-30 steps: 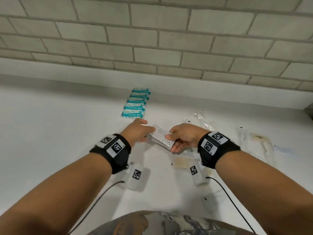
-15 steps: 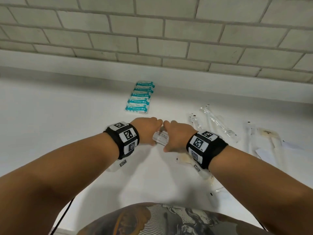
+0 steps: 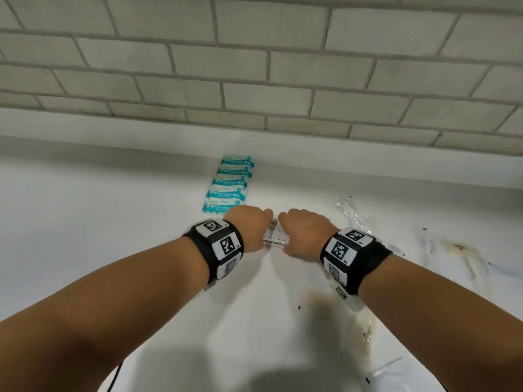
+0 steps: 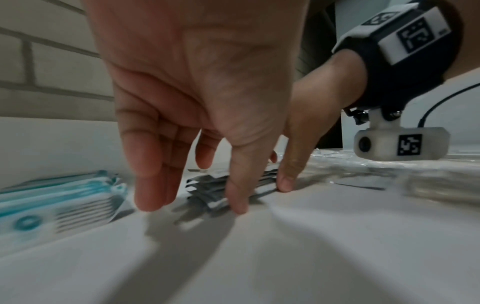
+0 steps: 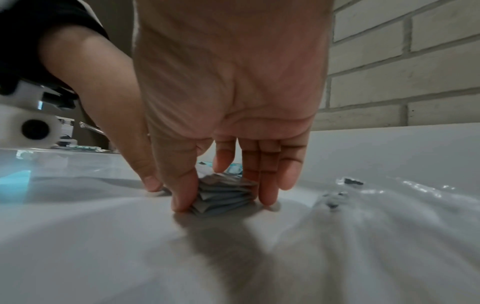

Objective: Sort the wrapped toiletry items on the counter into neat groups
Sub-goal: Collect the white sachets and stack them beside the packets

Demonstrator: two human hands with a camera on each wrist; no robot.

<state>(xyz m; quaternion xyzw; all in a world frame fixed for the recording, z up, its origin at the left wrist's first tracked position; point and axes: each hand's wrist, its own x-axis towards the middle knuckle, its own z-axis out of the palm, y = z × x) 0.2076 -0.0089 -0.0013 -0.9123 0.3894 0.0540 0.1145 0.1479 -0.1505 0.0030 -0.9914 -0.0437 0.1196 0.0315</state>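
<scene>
A small stack of white-grey sachets (image 3: 276, 236) (image 5: 223, 193) (image 4: 207, 191) rests on the white counter (image 3: 113, 222), between my two hands. My right hand (image 3: 300, 233) (image 5: 223, 203) pinches the stack, thumb on its near edge and straight fingers on its far edge. My left hand (image 3: 252, 223) (image 4: 194, 203) stands at the stack's left end with straight fingers pointing down; its thumb touches the stack's front edge. A neat row of teal packets (image 3: 229, 188) (image 4: 52, 197) lies just beyond the left hand, near the wall.
Clear-wrapped long items (image 3: 356, 219) (image 5: 389, 189) lie scattered to the right, with more wrapped pieces (image 3: 458, 247) farther right and a clear wrapper (image 3: 396, 372) near the front edge. A brick wall (image 3: 254, 80) rises behind the counter's white upstand.
Both hands carried the stack of sachets forward and down from the air onto the counter beside the teal packets. The hands turned from holding it flat to standing fingers-down around it.
</scene>
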